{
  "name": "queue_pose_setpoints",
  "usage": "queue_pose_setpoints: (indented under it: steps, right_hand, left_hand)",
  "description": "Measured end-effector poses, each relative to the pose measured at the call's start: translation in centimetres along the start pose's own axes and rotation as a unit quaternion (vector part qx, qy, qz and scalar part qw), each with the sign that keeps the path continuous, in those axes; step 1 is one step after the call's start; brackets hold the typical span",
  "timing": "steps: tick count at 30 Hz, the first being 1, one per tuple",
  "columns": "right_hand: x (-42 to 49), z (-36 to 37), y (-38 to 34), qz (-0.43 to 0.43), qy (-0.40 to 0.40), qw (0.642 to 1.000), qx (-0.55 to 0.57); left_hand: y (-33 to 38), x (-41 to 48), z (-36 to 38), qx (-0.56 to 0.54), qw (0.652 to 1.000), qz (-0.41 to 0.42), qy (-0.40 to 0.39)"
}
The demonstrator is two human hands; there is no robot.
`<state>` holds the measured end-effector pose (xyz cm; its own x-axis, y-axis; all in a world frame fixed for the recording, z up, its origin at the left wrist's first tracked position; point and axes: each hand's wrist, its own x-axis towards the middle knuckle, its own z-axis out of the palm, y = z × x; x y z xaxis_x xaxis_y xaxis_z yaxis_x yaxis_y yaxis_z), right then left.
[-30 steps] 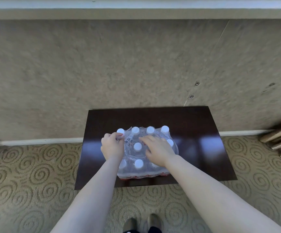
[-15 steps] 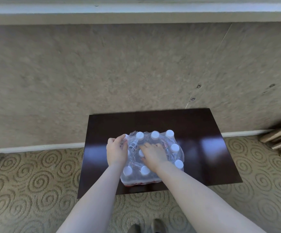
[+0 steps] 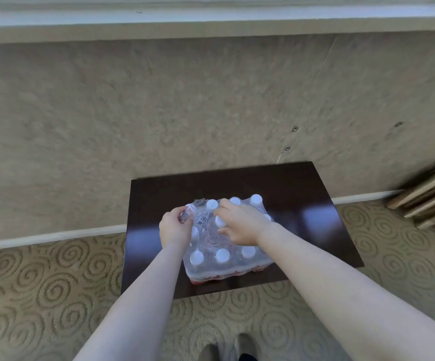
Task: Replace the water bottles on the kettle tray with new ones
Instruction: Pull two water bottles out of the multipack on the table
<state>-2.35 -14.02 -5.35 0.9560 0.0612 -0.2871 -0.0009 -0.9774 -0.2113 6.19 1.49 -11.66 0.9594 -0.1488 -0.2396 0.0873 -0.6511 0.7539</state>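
Status: early stage, new stock not yet freed from its packaging.

Far left of scene: patterned carpet and skirting board only. No kettle tray and no used bottles in view; location of both cannot be told from this view.

Left of centre: left hand at the far-left corner of the shrink-wrapped pack of water bottles. Fingers curled together and pinched on a bunched fold of the plastic wrap. Wrap gathered and lifted at that corner; whether torn through cannot be told.

Centre: pack resting upright on the dark low table, toward the near-left part of the top, well clear of the far and right edges. White caps visible in rows under the film, red label band along the near base. No bottle seen outside the pack.

Right of centre: right hand laid over the middle of the pack, fingers bent down around one cap in the middle row. Firmly clamped on the bottle neck or only pressing through the film: cannot be told.

Far right: bare tabletop, then stacked wooden slats against the wall.

Judged complete: pack set on the table, opening begun.

Judged outstanding: open the wrap fully, withdraw fresh bottles, carry to the kettle tray, remove old bottles, set new ones in place.
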Motion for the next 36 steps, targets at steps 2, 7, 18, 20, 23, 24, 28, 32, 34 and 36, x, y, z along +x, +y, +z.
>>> queue_pose_setpoints:
  steps: [2, 7, 18, 20, 23, 24, 28, 32, 34, 36]
  right_hand:
    - [-0.7, -2.8, 0.2, -0.008, 0.017, 1.000, 0.012]
    - [-1.6, -11.1, 0.3, -0.020, 0.056, 0.997, 0.052]
    - [-2.5, -20.3, -1.5, 0.013, 0.056, 0.988, 0.142]
    - [-2.4, -20.8, -1.7, 0.023, 0.028, 0.980, 0.198]
    - [-1.9, -20.7, -1.4, 0.042, 0.004, 0.962, 0.268]
    - [-1.6, -20.5, -1.2, 0.044, 0.002, 0.959, 0.280]
    - [-0.9, -19.0, -0.2, 0.054, 0.015, 0.923, 0.380]
    - [-0.8, -12.9, 2.6, 0.140, 0.072, 0.872, 0.463]
    - [-1.4, -8.4, 3.9, 0.190, 0.072, 0.874, 0.441]
    - [-2.1, -4.2, 4.6, 0.216, 0.018, 0.913, 0.345]
  left_hand:
    - [0.1, -0.1, -0.2, -0.015, 1.000, -0.009, -0.001]
    - [0.6, -0.3, -1.1, -0.012, 0.998, -0.044, -0.045]
    - [8.3, -1.4, -6.9, -0.091, 0.894, 0.131, -0.419]
    - [9.2, -2.0, -6.9, -0.102, 0.887, 0.136, -0.430]
    - [9.1, -2.8, -6.6, -0.144, 0.882, 0.132, -0.429]
    - [8.9, -3.0, -6.5, -0.158, 0.879, 0.126, -0.433]
    - [8.0, -3.3, -5.7, -0.180, 0.871, 0.093, -0.448]
    - [7.4, -2.8, -5.5, -0.201, 0.877, 0.053, -0.433]
    - [7.3, -2.4, -5.6, -0.203, 0.879, 0.045, -0.428]
    - [7.2, -1.9, -5.7, -0.202, 0.883, 0.038, -0.422]
